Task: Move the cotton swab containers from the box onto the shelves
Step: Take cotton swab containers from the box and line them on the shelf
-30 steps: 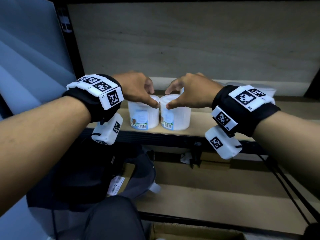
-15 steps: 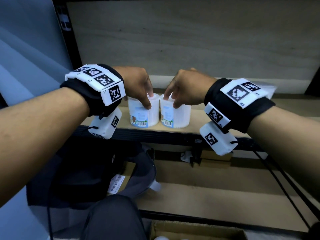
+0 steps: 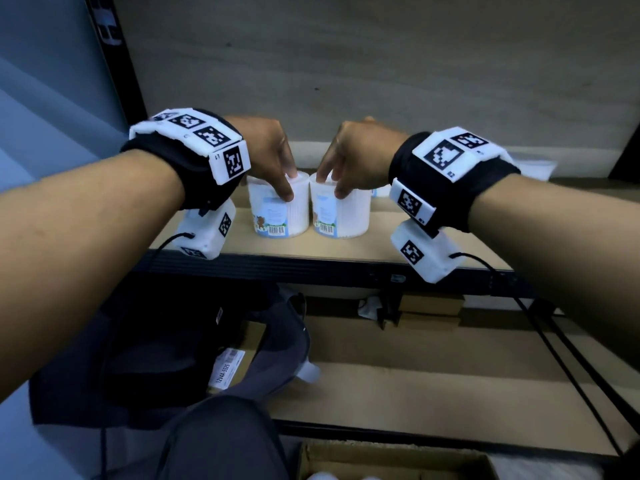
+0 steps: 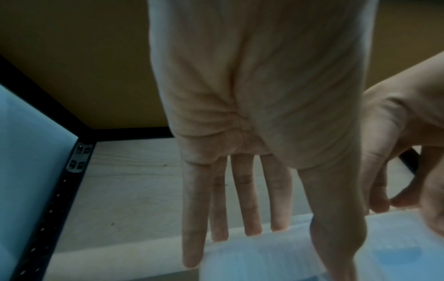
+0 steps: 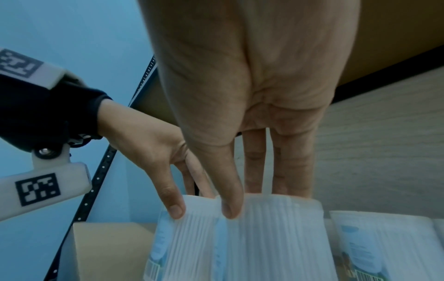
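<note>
Two white ribbed cotton swab containers stand side by side near the front edge of the shelf [image 3: 398,247]. My left hand [image 3: 289,185] holds the left container [image 3: 277,216] from above, thumb on its front wall and fingers behind its rim. My right hand [image 3: 332,185] holds the right container [image 3: 346,216] the same way. In the right wrist view the right hand's [image 5: 254,199] thumb presses the right container [image 5: 271,237], and the left hand's thumb [image 5: 176,207] lies on the left container [image 5: 182,237]. The left wrist view shows the left hand's fingers [image 4: 247,209] straight behind the left container [image 4: 259,256].
More swab containers stand further right on the shelf [image 3: 381,192] [image 3: 535,168] [image 5: 384,247]. A black upright post [image 3: 114,57] bounds the shelf on the left. A dark bag [image 3: 156,341] lies on the lower shelf. An open cardboard box [image 3: 398,459] sits at the bottom.
Both hands have come lower over the two containers. The thumbs slid from the top rims down onto the front walls. The containers still stand on the shelf.
</note>
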### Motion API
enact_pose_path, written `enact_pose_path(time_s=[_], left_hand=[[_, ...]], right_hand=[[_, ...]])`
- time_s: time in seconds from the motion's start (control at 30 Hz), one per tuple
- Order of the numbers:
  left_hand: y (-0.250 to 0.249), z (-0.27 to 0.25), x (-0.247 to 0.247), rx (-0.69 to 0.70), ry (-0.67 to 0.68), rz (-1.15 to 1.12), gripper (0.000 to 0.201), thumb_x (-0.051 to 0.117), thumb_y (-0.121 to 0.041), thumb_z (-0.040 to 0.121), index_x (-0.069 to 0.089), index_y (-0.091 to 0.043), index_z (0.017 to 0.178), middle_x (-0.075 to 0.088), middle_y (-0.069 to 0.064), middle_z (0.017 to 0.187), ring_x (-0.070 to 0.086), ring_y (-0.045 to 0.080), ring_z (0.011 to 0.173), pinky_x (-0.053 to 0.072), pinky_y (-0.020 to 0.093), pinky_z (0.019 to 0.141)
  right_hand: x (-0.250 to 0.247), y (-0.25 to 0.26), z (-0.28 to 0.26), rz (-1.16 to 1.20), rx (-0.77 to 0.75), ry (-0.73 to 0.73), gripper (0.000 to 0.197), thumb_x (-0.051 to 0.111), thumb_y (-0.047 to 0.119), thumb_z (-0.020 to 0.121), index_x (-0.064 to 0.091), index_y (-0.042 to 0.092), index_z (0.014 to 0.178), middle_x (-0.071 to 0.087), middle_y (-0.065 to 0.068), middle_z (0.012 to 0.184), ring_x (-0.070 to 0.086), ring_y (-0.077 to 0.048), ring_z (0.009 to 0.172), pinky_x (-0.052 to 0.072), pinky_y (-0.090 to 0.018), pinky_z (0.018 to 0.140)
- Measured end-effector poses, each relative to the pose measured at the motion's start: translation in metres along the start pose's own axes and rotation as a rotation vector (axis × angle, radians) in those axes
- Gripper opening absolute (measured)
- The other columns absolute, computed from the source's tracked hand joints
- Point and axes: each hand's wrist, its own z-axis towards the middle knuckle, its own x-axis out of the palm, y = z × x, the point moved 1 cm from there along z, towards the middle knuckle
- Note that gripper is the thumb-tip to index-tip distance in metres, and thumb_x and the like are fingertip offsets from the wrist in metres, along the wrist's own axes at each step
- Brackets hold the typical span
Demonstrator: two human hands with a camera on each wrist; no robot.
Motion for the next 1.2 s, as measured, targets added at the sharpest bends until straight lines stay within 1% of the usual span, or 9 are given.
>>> enact_pose_path(time_s=[0.17, 0.33, 0.4, 0.47, 0.53, 0.67, 0.87, 0.97, 1.2], left_hand=[[0.009, 0.02, 0.003, -0.024, -0.006, -0.017, 0.041, 0.09, -0.037, 0.061, 0.079, -0.027, 0.099, 0.075, -0.01, 0.093, 0.07, 0.017, 0.084, 0.063, 0.042, 0.071], [0.016, 0.041, 0.006, -0.045, -0.035, -0.01, 0.041, 0.09, -0.038, 0.061, 0.079, -0.027, 0.098, 0.075, -0.008, 0.094, 0.07, 0.018, 0.088, 0.062, 0.038, 0.075], [0.018, 0.048, 0.007, -0.054, -0.049, 0.006, 0.043, 0.09, -0.041, 0.059, 0.078, -0.028, 0.098, 0.075, -0.008, 0.096, 0.07, 0.017, 0.086, 0.062, 0.037, 0.074], [0.02, 0.055, 0.007, -0.049, -0.068, 0.038, 0.045, 0.089, -0.043, 0.06, 0.077, -0.029, 0.101, 0.074, -0.008, 0.1, 0.069, 0.016, 0.087, 0.06, 0.031, 0.076], [0.02, 0.063, 0.007, -0.05, -0.079, 0.043, 0.045, 0.088, -0.042, 0.062, 0.077, -0.028, 0.103, 0.073, -0.006, 0.102, 0.069, 0.017, 0.09, 0.057, 0.027, 0.077], [0.022, 0.077, 0.007, -0.071, -0.062, 0.012, 0.045, 0.09, -0.04, 0.061, 0.078, -0.027, 0.102, 0.074, -0.001, 0.101, 0.07, 0.019, 0.091, 0.057, 0.03, 0.08], [0.031, 0.098, 0.007, -0.05, -0.078, -0.013, 0.046, 0.088, -0.039, 0.065, 0.077, -0.024, 0.107, 0.073, -0.003, 0.103, 0.069, 0.018, 0.093, 0.05, 0.017, 0.068], [0.033, 0.105, 0.01, -0.045, -0.108, -0.019, 0.045, 0.088, -0.037, 0.066, 0.076, -0.023, 0.108, 0.073, -0.004, 0.103, 0.067, 0.017, 0.09, 0.046, 0.013, 0.062], [0.039, 0.122, 0.013, -0.013, -0.165, 0.012, 0.041, 0.087, -0.036, 0.067, 0.078, -0.023, 0.105, 0.074, -0.005, 0.1, 0.06, 0.011, 0.068, 0.041, 0.012, 0.054]], right_hand=[[0.007, -0.003, 0.023, 0.009, -0.005, -0.009, 0.038, 0.082, 0.018, 0.074, 0.075, 0.031, 0.11, 0.075, 0.004, 0.099, 0.057, -0.008, 0.094, 0.044, -0.029, 0.1], [0.011, -0.006, 0.043, 0.012, -0.004, 0.009, 0.038, 0.082, 0.019, 0.073, 0.075, 0.028, 0.109, 0.075, 0.003, 0.101, 0.064, -0.011, 0.098, 0.044, -0.027, 0.1], [0.013, -0.007, 0.051, 0.025, -0.002, 0.004, 0.039, 0.082, 0.018, 0.071, 0.076, 0.028, 0.109, 0.074, 0.005, 0.098, 0.065, -0.01, 0.092, 0.047, -0.022, 0.087], [0.013, -0.009, 0.059, 0.039, -0.003, 0.024, 0.04, 0.082, 0.015, 0.072, 0.076, 0.026, 0.109, 0.07, 0.008, 0.091, 0.062, -0.007, 0.085, 0.042, -0.017, 0.076], [0.013, -0.011, 0.063, 0.037, -0.003, 0.056, 0.041, 0.081, 0.014, 0.073, 0.075, 0.024, 0.112, 0.065, 0.01, 0.09, 0.06, -0.006, 0.087, 0.041, -0.016, 0.077], [0.014, -0.014, 0.074, 0.005, -0.011, 0.079, 0.043, 0.08, 0.015, 0.076, 0.072, 0.023, 0.117, 0.065, 0.009, 0.1, 0.058, -0.007, 0.094, 0.039, -0.017, 0.08], [0.017, -0.02, 0.091, 0.008, 0.024, 0.081, 0.041, 0.079, 0.015, 0.078, 0.072, 0.024, 0.118, 0.065, 0.011, 0.101, 0.061, -0.009, 0.103, 0.04, -0.017, 0.083], [0.02, -0.024, 0.101, 0.035, 0.038, 0.079, 0.041, 0.08, 0.015, 0.077, 0.073, 0.024, 0.116, 0.064, 0.011, 0.096, 0.059, -0.007, 0.097, 0.039, -0.017, 0.083], [0.026, -0.036, 0.115, 0.108, 0.049, 0.052, 0.04, 0.081, 0.012, 0.075, 0.074, 0.023, 0.113, 0.064, 0.011, 0.092, 0.059, -0.005, 0.094, 0.04, -0.016, 0.079]])
